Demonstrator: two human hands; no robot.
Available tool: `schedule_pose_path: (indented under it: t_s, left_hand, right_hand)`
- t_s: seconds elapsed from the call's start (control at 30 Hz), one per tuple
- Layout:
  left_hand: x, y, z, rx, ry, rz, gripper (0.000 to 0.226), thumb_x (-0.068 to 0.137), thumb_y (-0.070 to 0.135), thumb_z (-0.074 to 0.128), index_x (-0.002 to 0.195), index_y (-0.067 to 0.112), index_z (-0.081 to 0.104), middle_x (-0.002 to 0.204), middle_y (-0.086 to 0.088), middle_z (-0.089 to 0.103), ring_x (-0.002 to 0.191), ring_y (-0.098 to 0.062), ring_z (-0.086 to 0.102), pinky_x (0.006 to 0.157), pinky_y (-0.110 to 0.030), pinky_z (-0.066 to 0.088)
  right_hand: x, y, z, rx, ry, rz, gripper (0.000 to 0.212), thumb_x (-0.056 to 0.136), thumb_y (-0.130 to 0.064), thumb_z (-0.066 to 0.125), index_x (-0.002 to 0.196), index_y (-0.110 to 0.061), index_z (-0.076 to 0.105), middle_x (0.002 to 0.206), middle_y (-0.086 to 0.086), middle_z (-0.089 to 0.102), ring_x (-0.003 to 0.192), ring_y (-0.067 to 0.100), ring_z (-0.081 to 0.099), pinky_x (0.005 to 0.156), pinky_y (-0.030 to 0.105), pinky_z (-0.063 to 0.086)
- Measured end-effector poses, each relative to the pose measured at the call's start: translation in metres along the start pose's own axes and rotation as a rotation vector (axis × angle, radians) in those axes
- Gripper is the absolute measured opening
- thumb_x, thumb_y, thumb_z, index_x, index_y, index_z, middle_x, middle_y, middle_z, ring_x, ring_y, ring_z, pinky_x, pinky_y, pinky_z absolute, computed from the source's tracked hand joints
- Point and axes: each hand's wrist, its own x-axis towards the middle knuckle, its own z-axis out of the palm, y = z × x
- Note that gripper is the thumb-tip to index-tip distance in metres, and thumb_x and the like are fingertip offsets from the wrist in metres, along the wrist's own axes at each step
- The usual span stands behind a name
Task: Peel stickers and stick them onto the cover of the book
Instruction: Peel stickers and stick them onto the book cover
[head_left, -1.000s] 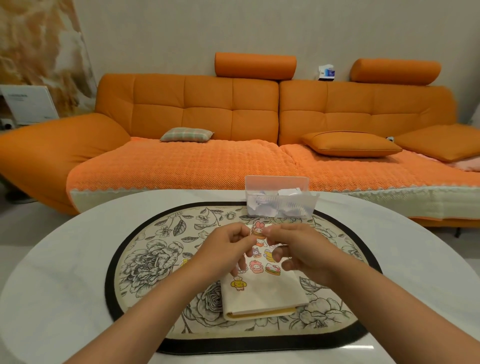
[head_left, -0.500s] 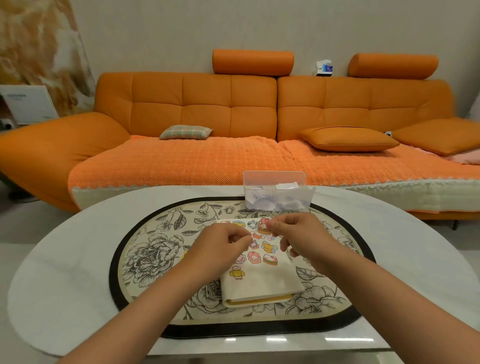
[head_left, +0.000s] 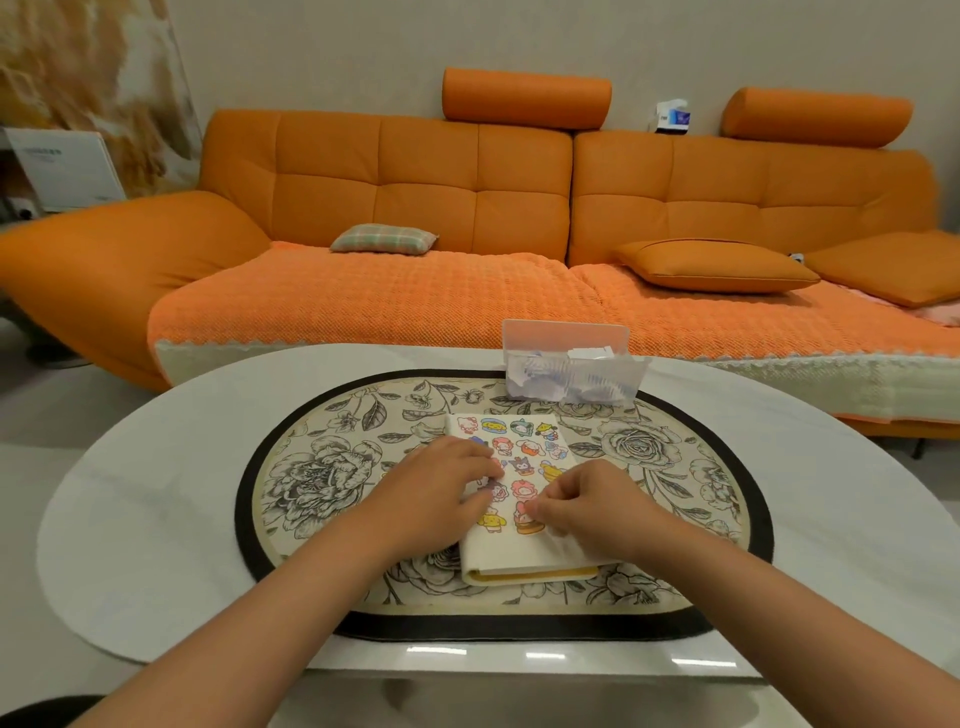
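Book (head_left: 519, 553) cover cream, yellow edge. Stickers (head_left: 522, 447) multicolour cartoon figures: pink, yellow, blue, red. Placemat (head_left: 322, 473) cream, black-grey rose line print, black border. Table (head_left: 145, 519) pale grey-white. Sofa (head_left: 415, 176) orange; seat throw (head_left: 389, 301) orange waffle weave, cream scalloped trim. Small pillow (head_left: 383, 239) green-pink plaid. Box (head_left: 571, 374) translucent, whitish.

A cream book (head_left: 524, 553) lies closed on a flowered oval mat (head_left: 322, 478) on the white desk (head_left: 156, 519). Cartoon stickers (head_left: 522, 428) fill its cover. The left hand (head_left: 436, 491) rests flat on the cover. The right hand (head_left: 597, 506) brings curled fingertips to a pink sticker (head_left: 521, 512). A clear box (head_left: 571, 374) stands behind the book
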Motion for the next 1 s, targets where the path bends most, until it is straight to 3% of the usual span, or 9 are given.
schedule_pose_path:
  t_s: [0.17,0.27,0.4,0.5,0.57,0.7,0.8,0.87,1.0]
  left_hand:
    - [0.000,0.003,0.001,0.010,0.013,0.010,0.035,0.102,0.040,0.046,0.134,0.033,0.058,0.147,0.016,0.046,0.140,-0.006,0.030,0.117,-0.035,0.027]
    - [0.000,0.003,0.003,0.008,0.027,0.013,0.035,0.101,0.041,0.046,0.132,0.031,0.059,0.145,0.015,0.047,0.139,-0.007,0.031,0.116,-0.035,0.028]
    - [0.000,0.005,0.006,0.025,0.049,-0.003,0.041,0.096,0.051,0.050,0.131,0.033,0.057,0.146,0.015,0.046,0.139,-0.008,0.031,0.116,-0.034,0.026]
    - [-0.002,0.006,0.009,0.071,0.052,0.010,0.050,0.091,0.058,0.053,0.134,0.033,0.053,0.149,0.014,0.041,0.140,-0.008,0.029,0.116,-0.033,0.023]
    - [-0.004,0.006,0.011,0.086,0.062,0.026,0.053,0.091,0.058,0.054,0.136,0.032,0.051,0.150,0.013,0.039,0.141,-0.008,0.028,0.117,-0.032,0.021]
    - [-0.008,0.006,0.015,0.080,0.110,0.070,0.052,0.091,0.060,0.053,0.136,0.032,0.050,0.144,0.015,0.043,0.140,-0.008,0.029,0.118,-0.031,0.020]
    - [-0.013,0.008,0.015,0.058,0.153,0.147,0.039,0.093,0.054,0.053,0.125,0.033,0.059,0.127,0.017,0.054,0.125,-0.006,0.040,0.111,-0.032,0.032]
    - [-0.018,0.010,0.014,0.060,0.139,0.191,0.037,0.094,0.053,0.047,0.119,0.032,0.065,0.118,0.016,0.058,0.115,-0.006,0.045,0.102,-0.031,0.039]
    - [-0.030,0.009,0.014,0.129,0.071,0.232,0.050,0.095,0.057,0.035,0.133,0.036,0.059,0.132,0.017,0.052,0.126,-0.005,0.039,0.103,-0.027,0.032]
  right_hand:
    - [0.003,0.002,0.007,-0.101,0.053,-0.058,0.037,0.087,-0.042,0.074,0.076,-0.007,0.071,0.065,-0.001,0.057,0.062,0.011,0.051,0.064,0.030,0.044]
    - [0.006,0.003,0.010,-0.153,0.082,-0.062,0.035,0.086,-0.044,0.073,0.077,-0.010,0.071,0.065,-0.003,0.060,0.064,0.010,0.054,0.066,0.032,0.048]
    - [0.005,0.002,0.013,-0.246,0.132,-0.069,0.028,0.083,-0.047,0.074,0.078,-0.020,0.074,0.071,-0.007,0.067,0.070,0.007,0.059,0.067,0.030,0.049]
    - [0.001,0.000,0.015,-0.337,0.181,-0.086,0.024,0.081,-0.052,0.075,0.077,-0.029,0.072,0.068,-0.012,0.060,0.066,0.004,0.054,0.056,0.024,0.039]
    - [-0.003,-0.001,0.017,-0.416,0.239,-0.110,0.026,0.079,-0.058,0.073,0.082,-0.032,0.069,0.071,-0.014,0.054,0.069,0.004,0.054,0.057,0.025,0.036]
    - [-0.013,0.004,0.016,-0.457,0.353,-0.236,0.039,0.079,-0.062,0.071,0.108,-0.044,0.053,0.090,-0.018,0.051,0.086,0.006,0.056,0.067,0.027,0.040]
    - [-0.017,0.012,0.019,-0.537,0.342,-0.428,0.019,0.089,-0.053,0.064,0.102,-0.039,0.067,0.093,-0.015,0.057,0.086,0.005,0.057,0.069,0.028,0.047]
    - [-0.019,0.022,0.023,-0.611,0.359,-0.544,0.016,0.092,-0.047,0.062,0.097,-0.038,0.075,0.090,-0.015,0.060,0.083,0.009,0.060,0.062,0.030,0.049]
    - [-0.027,0.035,0.026,-0.732,0.388,-0.673,0.031,0.093,-0.048,0.048,0.096,-0.036,0.076,0.090,-0.015,0.059,0.076,0.010,0.055,0.051,0.025,0.041]
